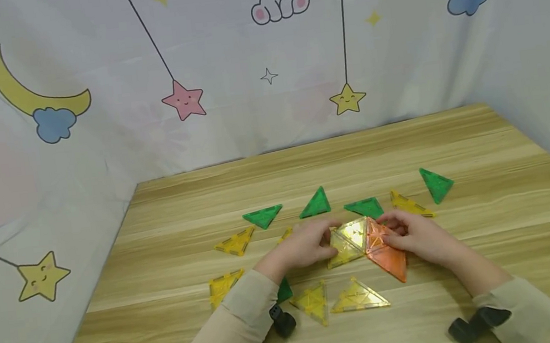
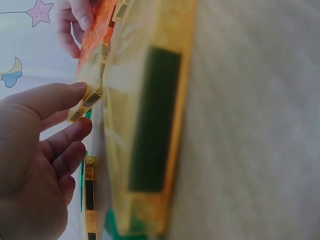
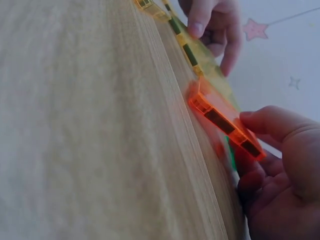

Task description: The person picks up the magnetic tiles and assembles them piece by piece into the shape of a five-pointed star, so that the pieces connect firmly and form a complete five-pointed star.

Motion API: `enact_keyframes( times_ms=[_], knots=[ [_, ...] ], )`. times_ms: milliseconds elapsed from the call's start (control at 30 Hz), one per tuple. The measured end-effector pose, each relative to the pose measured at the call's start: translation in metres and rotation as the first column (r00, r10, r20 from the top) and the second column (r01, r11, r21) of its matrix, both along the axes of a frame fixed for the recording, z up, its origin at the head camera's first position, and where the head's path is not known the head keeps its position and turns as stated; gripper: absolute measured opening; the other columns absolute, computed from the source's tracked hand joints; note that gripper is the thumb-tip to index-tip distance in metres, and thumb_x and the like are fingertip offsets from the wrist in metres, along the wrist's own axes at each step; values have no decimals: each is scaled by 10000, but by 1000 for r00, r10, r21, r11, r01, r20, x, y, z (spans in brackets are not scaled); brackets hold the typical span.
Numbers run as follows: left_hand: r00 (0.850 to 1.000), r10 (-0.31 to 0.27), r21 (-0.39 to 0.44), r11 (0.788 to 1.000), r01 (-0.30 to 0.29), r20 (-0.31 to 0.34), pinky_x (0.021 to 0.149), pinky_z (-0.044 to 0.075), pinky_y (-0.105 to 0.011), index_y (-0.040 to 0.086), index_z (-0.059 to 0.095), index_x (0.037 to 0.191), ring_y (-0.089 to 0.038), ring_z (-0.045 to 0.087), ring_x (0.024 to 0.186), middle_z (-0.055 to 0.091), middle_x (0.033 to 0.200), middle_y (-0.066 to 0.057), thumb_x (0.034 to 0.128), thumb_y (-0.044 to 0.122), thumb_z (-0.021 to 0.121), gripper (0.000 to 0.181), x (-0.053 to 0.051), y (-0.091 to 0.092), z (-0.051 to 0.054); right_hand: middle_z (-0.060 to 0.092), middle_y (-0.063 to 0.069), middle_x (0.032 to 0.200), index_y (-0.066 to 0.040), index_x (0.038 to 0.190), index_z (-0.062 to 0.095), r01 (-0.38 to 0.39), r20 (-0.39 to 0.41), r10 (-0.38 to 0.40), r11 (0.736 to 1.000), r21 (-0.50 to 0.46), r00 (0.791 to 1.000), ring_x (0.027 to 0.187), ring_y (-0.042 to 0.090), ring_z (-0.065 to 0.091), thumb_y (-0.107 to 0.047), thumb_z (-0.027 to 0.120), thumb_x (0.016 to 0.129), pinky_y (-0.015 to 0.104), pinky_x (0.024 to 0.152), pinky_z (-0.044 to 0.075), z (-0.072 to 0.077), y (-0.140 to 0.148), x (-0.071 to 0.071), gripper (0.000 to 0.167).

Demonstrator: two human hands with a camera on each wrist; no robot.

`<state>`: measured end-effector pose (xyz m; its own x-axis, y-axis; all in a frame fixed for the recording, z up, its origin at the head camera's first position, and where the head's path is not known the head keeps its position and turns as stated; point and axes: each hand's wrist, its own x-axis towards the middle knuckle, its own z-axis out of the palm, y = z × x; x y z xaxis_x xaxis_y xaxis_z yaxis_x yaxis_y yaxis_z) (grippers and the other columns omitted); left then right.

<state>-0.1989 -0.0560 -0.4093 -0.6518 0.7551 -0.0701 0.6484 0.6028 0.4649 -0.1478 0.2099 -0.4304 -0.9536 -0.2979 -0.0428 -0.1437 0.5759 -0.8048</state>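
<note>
Progress looks partial: two yellow tiles (image 1: 344, 251) and two orange tiles (image 1: 390, 261) meet edge to edge as one group (image 1: 364, 240), right of centre on the tabletop (image 1: 169, 221). Both hands are engaged: the left hand (image 1: 308, 244) pinches the yellow end, thumb on top and a finger beneath, while the right hand (image 1: 423, 237) grips the orange end likewise. The orange end appears tilted; whether the whole group is raised, I cannot tell. Joining seems done for these four only. Left over, by the look of it, are five green tiles (image 1: 437, 184), one just behind the group, and at least five loose yellow tiles (image 1: 359, 298), spread around it. No loose orange tile shows.
</note>
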Motion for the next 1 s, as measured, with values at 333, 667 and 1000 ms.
enact_keyframes(
  times_ms=[333,667,1000],
  knots=[
    [1000,27,-62,998,-28,-13,793,293,-326,179,497,1347,-105,477,959,574,976,96,883,320,657,510,3,-1,0,588,-28,859,-86,1221,582,1,-66,8,992,123,998,773,147,527,-297,655,887,279,653,440,-1,1,3,401],
    [999,35,-58,998,-35,-9,902,308,-382,170,508,1332,-156,493,1079,615,1084,45,884,335,654,499,2,-4,-1,598,-21,909,-75,1207,592,-18,-89,29,993,119,996,781,137,536,-283,666,880,269,645,449,-4,3,3,395],
    [988,154,-27,988,-154,-3,914,300,-454,156,468,1377,-239,449,1121,528,1182,-44,847,356,690,608,0,-40,2,598,-18,996,-79,1152,622,-28,-173,59,984,175,983,776,105,507,-168,691,857,257,668,444,-4,3,3,317]
  ],
)
